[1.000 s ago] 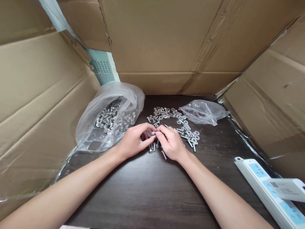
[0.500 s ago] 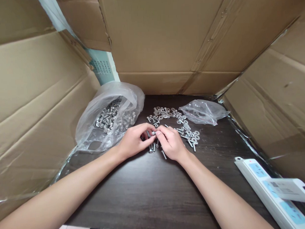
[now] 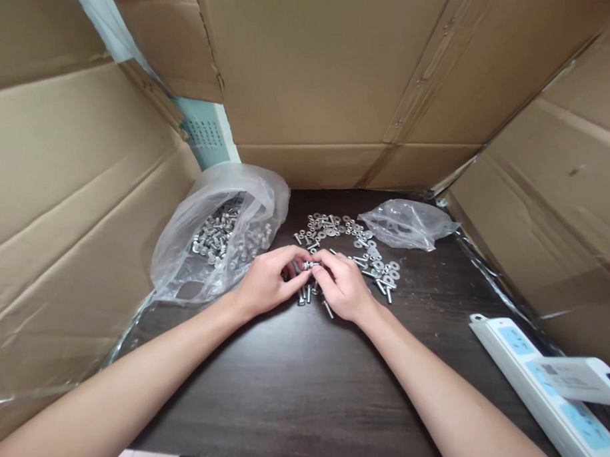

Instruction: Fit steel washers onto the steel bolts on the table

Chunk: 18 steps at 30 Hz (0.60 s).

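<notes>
A small metal bolt (image 3: 309, 265) is held above the middle of the dark table (image 3: 285, 389), left hand (image 3: 269, 280) and right hand (image 3: 343, 287) both pinching it between finger and thumb. Loose bolts and washers (image 3: 331, 232) lie just beyond. Toward the table's far left corner, a large clear bag (image 3: 253, 177) gapes, heaped with hardware (image 3: 218, 235) (some showing through the film); near the far right corner, a smaller bag (image 3: 409, 221) lies crumpled

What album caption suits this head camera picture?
Left hand and right hand pinch a small metal fastener beside loose bolts and washers.
</notes>
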Each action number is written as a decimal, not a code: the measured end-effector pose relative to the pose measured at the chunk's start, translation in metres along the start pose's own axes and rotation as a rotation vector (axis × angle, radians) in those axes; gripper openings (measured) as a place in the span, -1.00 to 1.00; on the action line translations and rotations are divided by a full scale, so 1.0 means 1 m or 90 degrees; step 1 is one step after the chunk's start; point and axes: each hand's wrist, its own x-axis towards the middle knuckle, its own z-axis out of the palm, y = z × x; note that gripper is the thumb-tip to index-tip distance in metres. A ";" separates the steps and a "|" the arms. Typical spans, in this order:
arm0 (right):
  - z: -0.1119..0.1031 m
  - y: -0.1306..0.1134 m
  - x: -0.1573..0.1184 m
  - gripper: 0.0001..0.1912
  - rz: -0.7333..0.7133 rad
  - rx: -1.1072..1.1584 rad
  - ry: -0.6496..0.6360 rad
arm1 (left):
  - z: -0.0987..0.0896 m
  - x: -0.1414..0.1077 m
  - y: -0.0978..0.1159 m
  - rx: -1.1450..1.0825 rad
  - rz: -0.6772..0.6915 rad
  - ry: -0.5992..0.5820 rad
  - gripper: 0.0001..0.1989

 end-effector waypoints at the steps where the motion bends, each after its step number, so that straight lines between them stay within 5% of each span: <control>1: 0.000 0.000 0.000 -0.79 0.000 0.000 0.000 | 0.000 0.000 0.000 0.000 -0.001 0.000 -0.87; 18: 0.003 0.002 0.000 -0.73 -0.017 0.015 0.005 | 0.000 -0.001 0.000 -0.008 0.009 -0.001 -0.83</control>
